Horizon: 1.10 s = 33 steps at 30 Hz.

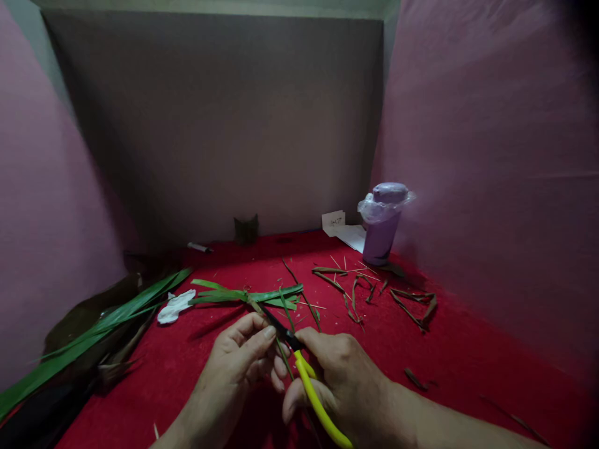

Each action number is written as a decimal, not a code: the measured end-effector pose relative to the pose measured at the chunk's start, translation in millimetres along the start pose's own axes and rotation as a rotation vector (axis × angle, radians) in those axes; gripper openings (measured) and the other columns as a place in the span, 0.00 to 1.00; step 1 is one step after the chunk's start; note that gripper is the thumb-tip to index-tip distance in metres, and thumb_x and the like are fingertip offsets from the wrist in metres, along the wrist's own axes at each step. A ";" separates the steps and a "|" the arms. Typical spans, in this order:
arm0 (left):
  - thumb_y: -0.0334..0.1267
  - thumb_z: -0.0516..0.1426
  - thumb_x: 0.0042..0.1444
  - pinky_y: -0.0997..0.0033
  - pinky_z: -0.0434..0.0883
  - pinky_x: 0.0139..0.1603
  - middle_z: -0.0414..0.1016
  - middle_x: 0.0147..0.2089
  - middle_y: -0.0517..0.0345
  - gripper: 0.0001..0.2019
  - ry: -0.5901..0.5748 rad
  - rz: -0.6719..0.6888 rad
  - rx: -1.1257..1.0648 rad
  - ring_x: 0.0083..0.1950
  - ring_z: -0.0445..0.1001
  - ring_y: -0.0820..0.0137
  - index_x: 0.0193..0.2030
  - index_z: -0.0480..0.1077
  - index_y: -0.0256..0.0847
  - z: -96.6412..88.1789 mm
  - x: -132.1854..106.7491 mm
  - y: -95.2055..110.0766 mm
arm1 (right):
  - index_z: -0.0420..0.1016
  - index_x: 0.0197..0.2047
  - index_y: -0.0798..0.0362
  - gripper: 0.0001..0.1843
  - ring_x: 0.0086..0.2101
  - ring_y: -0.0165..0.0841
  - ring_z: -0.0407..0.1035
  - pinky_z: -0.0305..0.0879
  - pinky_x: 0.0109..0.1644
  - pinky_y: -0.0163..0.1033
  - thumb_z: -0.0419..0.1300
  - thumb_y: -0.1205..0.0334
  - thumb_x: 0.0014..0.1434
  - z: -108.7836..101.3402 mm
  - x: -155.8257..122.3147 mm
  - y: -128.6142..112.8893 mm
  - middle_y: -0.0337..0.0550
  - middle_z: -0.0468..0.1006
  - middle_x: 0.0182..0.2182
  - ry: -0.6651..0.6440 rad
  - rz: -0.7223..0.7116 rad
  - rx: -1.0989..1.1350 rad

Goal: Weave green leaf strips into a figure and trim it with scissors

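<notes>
Scissors with yellow handles (314,399) and black blades are gripped in my right hand (349,368), the blades pointing up and to the left. My left hand (238,362) pinches the tan stem end of a tied bundle of green leaf strips (219,295), just left of the blades. The bundle's strips spread to both sides beyond my fingers. The blade tips lie close against the stem; I cannot tell whether they touch it. A thin green strip (286,362) runs down between my two hands.
Long green leaves (88,340) lie at the left beside a crumpled white tissue (175,307). Dried brown leaf strips (355,293) and thin sticks are scattered on the red cloth (444,386) at the right. Behind stand a purple tumbler (381,237) and white papers (350,236).
</notes>
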State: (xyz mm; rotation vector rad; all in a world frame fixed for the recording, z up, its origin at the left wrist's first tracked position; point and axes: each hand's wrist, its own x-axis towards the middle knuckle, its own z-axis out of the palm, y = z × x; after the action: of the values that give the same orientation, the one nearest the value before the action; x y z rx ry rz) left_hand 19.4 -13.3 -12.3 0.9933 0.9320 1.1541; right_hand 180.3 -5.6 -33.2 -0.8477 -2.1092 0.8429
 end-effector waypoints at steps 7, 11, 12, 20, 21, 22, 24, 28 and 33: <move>0.36 0.56 0.53 0.74 0.68 0.21 0.72 0.24 0.58 0.06 0.058 0.013 -0.008 0.20 0.69 0.74 0.28 0.66 0.37 -2.8 1.7 3.8 | 0.66 0.33 0.54 0.12 0.19 0.27 0.60 0.54 0.24 0.31 0.63 0.57 0.51 -5.7 7.7 6.9 0.32 0.70 0.18 0.132 0.096 -0.088; 0.36 0.58 0.51 0.76 0.68 0.19 0.73 0.24 0.58 0.06 0.061 0.012 0.019 0.20 0.69 0.75 0.27 0.66 0.37 -6.9 3.6 0.0 | 0.69 0.40 0.53 0.15 0.25 0.31 0.65 0.58 0.29 0.34 0.61 0.53 0.52 -17.8 16.8 16.8 0.38 0.74 0.25 0.220 0.092 -0.266; 0.36 0.58 0.51 0.76 0.68 0.18 0.73 0.24 0.58 0.06 0.064 0.007 0.023 0.19 0.69 0.75 0.27 0.66 0.37 -7.3 3.6 -0.9 | 0.68 0.44 0.52 0.18 0.27 0.33 0.67 0.59 0.31 0.35 0.60 0.53 0.53 -21.5 18.9 19.3 0.40 0.75 0.28 0.234 0.112 -0.313; 0.36 0.60 0.48 0.77 0.67 0.17 0.74 0.23 0.58 0.07 0.074 0.003 -0.034 0.19 0.70 0.74 0.27 0.66 0.38 -6.8 1.5 2.5 | 0.69 0.44 0.53 0.13 0.35 0.37 0.71 0.58 0.34 0.36 0.54 0.67 0.54 -53.4 31.0 40.5 0.47 0.76 0.34 0.172 0.354 -0.836; 0.36 0.60 0.48 0.76 0.67 0.17 0.74 0.23 0.58 0.06 0.073 0.010 -0.040 0.19 0.70 0.74 0.27 0.66 0.38 -7.1 1.1 3.7 | 0.70 0.43 0.53 0.12 0.35 0.37 0.71 0.57 0.33 0.36 0.53 0.67 0.55 -55.5 31.9 44.5 0.47 0.75 0.34 0.173 0.362 -0.878; 0.36 0.60 0.48 0.76 0.67 0.17 0.74 0.23 0.58 0.06 0.073 0.017 -0.044 0.19 0.70 0.74 0.27 0.66 0.38 -7.4 0.5 5.1 | 0.71 0.42 0.54 0.11 0.34 0.37 0.70 0.57 0.33 0.36 0.52 0.68 0.55 -57.0 32.7 48.5 0.48 0.75 0.34 0.176 0.367 -0.904; 0.35 0.60 0.48 0.76 0.67 0.17 0.74 0.23 0.58 0.05 0.081 0.033 -0.054 0.19 0.70 0.74 0.27 0.66 0.38 -7.3 -1.2 8.3 | 0.72 0.38 0.55 0.10 0.32 0.37 0.70 0.56 0.31 0.37 0.51 0.67 0.56 -58.5 33.4 55.4 0.49 0.74 0.33 0.175 0.371 -0.938; 0.33 0.60 0.47 0.76 0.67 0.18 0.74 0.24 0.59 0.06 0.091 0.064 -0.070 0.20 0.69 0.74 0.33 0.68 0.39 -5.2 -4.5 14.4 | 0.73 0.33 0.58 0.07 0.34 0.40 0.67 0.56 0.35 0.39 0.53 0.68 0.55 -59.2 33.1 57.4 0.52 0.73 0.32 0.182 0.342 -0.976; 0.33 0.59 0.48 0.76 0.66 0.19 0.73 0.25 0.59 0.05 0.080 0.085 -0.077 0.20 0.69 0.75 0.33 0.68 0.38 -5.1 -5.1 16.1 | 0.72 0.38 0.53 0.11 0.39 0.37 0.64 0.57 0.41 0.39 0.49 0.64 0.61 -52.2 32.0 37.9 0.47 0.73 0.36 0.259 0.223 -0.849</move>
State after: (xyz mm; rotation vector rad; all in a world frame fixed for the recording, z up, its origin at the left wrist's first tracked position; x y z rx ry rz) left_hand 9.1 -15.8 1.9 0.9378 0.9094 1.2997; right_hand 215.6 56.2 -22.2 -1.5435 -2.1403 -0.1225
